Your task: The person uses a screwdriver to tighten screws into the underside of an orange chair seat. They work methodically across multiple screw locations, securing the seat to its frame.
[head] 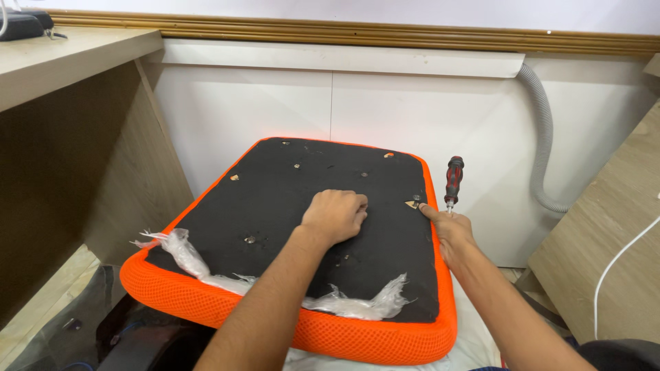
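An orange mesh seat cushion (165,292) lies upside down, its black fabric underside (289,199) facing up with several small screw holes. My left hand (335,214) rests curled on the middle of the black underside. My right hand (450,230) sits at the cushion's right edge, its index finger touching a small torn hole (412,204). A screwdriver with a red and black handle (453,181) stands upright just beyond the right hand; whether the hand grips it I cannot tell. Torn clear plastic wrap (206,268) clings along the cushion's near edge.
A wooden desk (62,55) stands at the left, with a dark object on its top. White wall panels lie behind the cushion, with a grey corrugated hose (543,137) running down the right. A wooden panel (612,233) leans at the right, a white cable (622,254) across it.
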